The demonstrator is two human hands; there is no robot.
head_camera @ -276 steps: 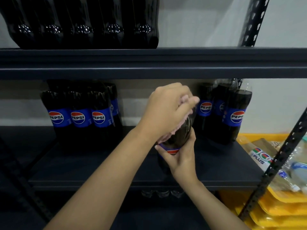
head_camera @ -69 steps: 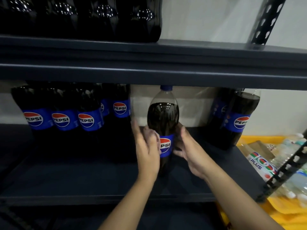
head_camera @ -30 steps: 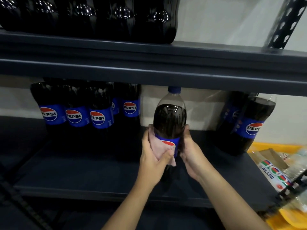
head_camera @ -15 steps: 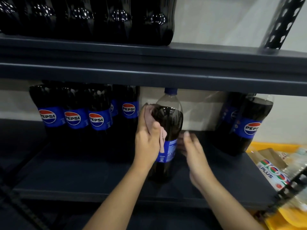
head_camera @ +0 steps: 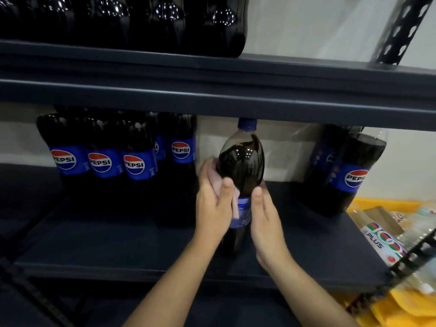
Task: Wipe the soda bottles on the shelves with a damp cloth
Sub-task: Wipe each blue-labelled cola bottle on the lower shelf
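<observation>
1. Nearest the camera, two bare forearms reach up from the bottom edge toward the middle shelf (head_camera: 118, 244), whose front edge runs just beyond the wrists.

2. The left hand (head_camera: 213, 204) has its grip curled round the left side of the bottle (head_camera: 240, 166), with a pink cloth (head_camera: 232, 197) pinched between palm and plastic; the thumb lies across the front at the bottle's shoulder. Half a second ago this hand sat at much the same height, while a second ago it was lower, over the label, so the cloth has travelled upward.

3. The right hand (head_camera: 265, 215) now closes on the bottle's right side, thumb on the front just above the blue label. Half a second ago its fingers were straight and off the bottle, so it has re-gripped, probably to steady or turn the bottle.

4. The bottle stands upright near the middle of the shelf, a little back from the front edge, its blue cap just under the upper shelf (head_camera: 212, 95). The label logo has turned away from view, which suggests rotation between wipes.

5. Farther back, a row of bottles (head_camera: 101, 161) fills the left rear, and another bottle (head_camera: 349, 175) stands at the right rear. Whether these have been wiped cannot be told.

6. At the right edge lies a yellow tray (head_camera: 405, 303) of packaged drinks.
</observation>
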